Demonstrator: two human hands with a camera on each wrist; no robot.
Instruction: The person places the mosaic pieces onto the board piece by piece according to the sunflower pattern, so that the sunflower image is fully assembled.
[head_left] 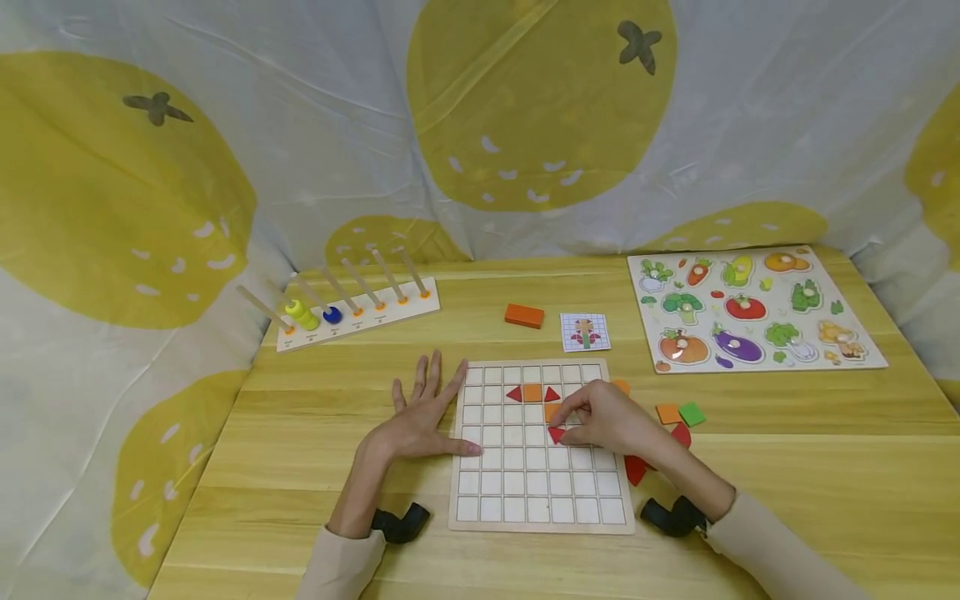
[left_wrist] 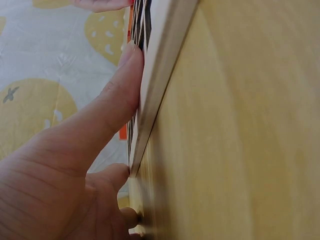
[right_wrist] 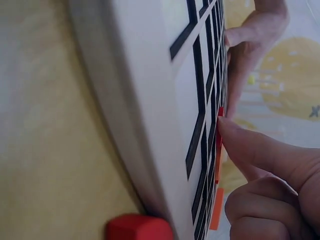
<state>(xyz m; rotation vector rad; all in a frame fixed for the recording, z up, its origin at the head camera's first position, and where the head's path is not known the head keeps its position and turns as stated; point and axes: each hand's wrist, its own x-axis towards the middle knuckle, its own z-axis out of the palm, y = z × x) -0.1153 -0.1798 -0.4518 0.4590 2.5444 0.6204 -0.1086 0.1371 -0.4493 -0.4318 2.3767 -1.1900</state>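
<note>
A white gridded board with a wooden rim lies flat on the table. My left hand is spread at its left edge, thumb resting on the grid; the left wrist view shows that thumb against the rim. Over the board's right half, my right hand pinches a red triangle piece at the grid surface, its fingers partly hiding it. Just above sits an orange square, partly covered. One row higher, another orange square lies between two red triangles.
Right of the board lie loose red pieces, an orange square and a green square. Behind are an orange block, a pattern card, a pegged counting stand and a vegetable puzzle board.
</note>
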